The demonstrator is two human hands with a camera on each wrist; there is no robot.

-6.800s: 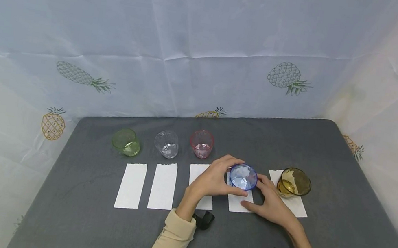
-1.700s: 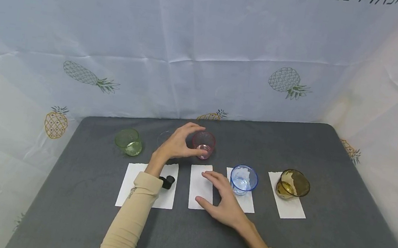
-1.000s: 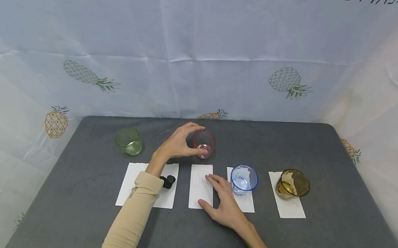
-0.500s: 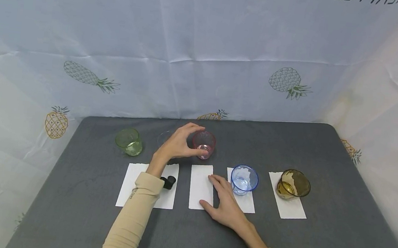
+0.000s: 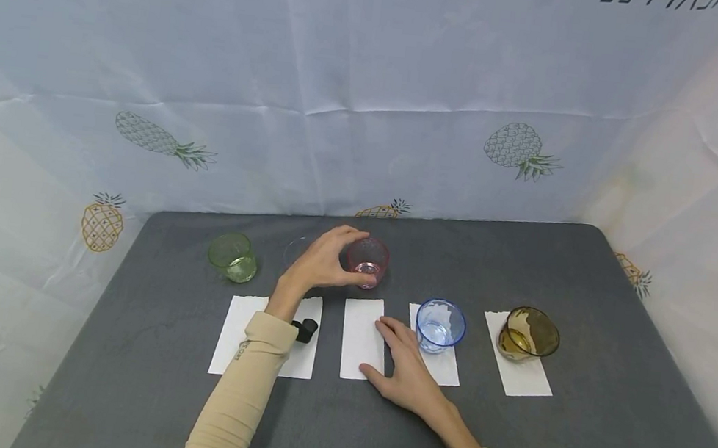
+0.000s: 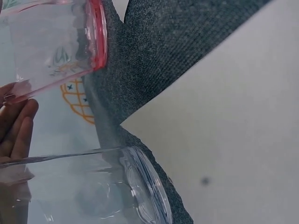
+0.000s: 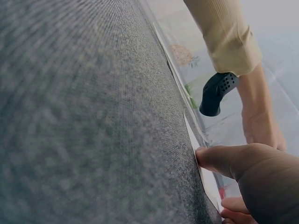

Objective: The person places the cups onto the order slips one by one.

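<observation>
The left hand grips a pink drinking glass at the back of the table, thumb across its near side and fingers behind it. In the left wrist view those fingers touch the pink glass near its rim. A clear glass stands beside it, mostly hidden by the left hand in the head view. The right hand lies with spread fingers at the right edge of a white paper strip, thumb and fingertips on it. Just right of that hand, a blue glass stands on another strip.
On the right an amber glass stands on a paper strip. A green glass is at the back left. Two more strips lie partly under the left forearm. A white pineapple-print cloth hangs behind the grey table.
Several seconds ago both hands were at the blue glass; it now stands released. The left hand has moved to the pink glass, the right hand left onto the strip. The last second shows almost no movement.
</observation>
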